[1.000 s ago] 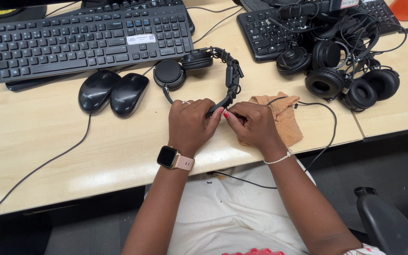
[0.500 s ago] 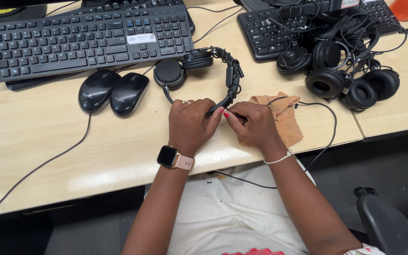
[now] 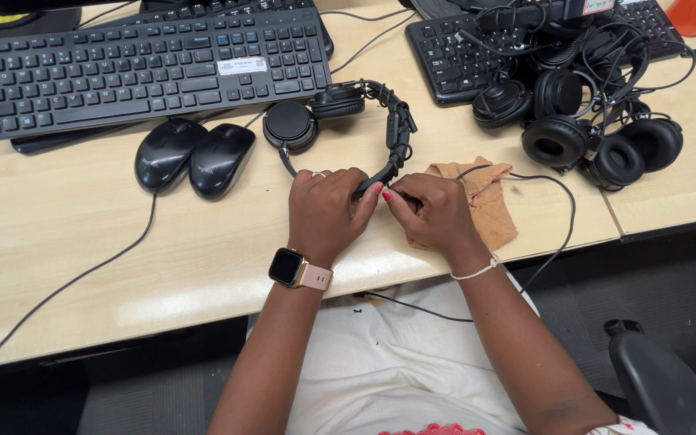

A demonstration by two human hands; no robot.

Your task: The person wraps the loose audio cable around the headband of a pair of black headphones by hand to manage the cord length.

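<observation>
Black headset (image 3: 346,121) w/ round ear pads is laid flat on desk (image 3: 58,242), band arcing right. Band's near end is pinched by left hand (image 3: 328,209) & right hand (image 3: 432,211); ear cups point left.

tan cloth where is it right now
In the head view the tan cloth lies on the desk right of centre, partly under the right hand, below the pile of black headsets.

headset (image 3: 340,113): black
keyboard (image 3: 138,68): black, white sticker
two mice (image 3: 195,155): glossy black
cloth (image 3: 489,201): tan-orange
desk (image 3: 82,234): pale wood grain
watch (image 3: 298,270): black face, pink strap
headset pile (image 3: 590,121): black
</observation>
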